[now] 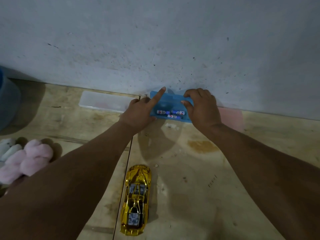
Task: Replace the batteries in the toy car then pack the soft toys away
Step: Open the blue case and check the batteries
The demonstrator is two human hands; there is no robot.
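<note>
Both hands out at a blue translucent plastic box [170, 108] lying on the plywood floor [199, 170], tight against the foot of a grey, speckled wall [155, 40]. Left hand [141, 112] at the box's left end, forefinger stretched straight over the lid toward the wall, remaining fingers curled along the box's edge; left grip pressed to the box rather than spread, though how firmly cannot be told in the dim light. Right hand [201, 108] at the box's right end, fingers bent and pinching the raised lid edge, thumb hidden. Inside the box, seen through the plastic, three small batteries [170, 113] with white, blue and red labels, lying flat and close together near the front wall. Nearer the camera, between the two forearms, a gold chrome toy car [136, 200], standing on its wheels, nose pointing toward the box, well apart from it. At far left, a pink soft toy [29, 160] touching a pale whitish soft toy [8, 147], both on the floor and partly behind the left forearm. Left of the blue box, along the wall, a clear flat plastic lid or tray [103, 101]. Right of the right hand, a pale pink flat piece [230, 118], possibly another lid. At the left edge, part of a blue container [5, 97].
</note>
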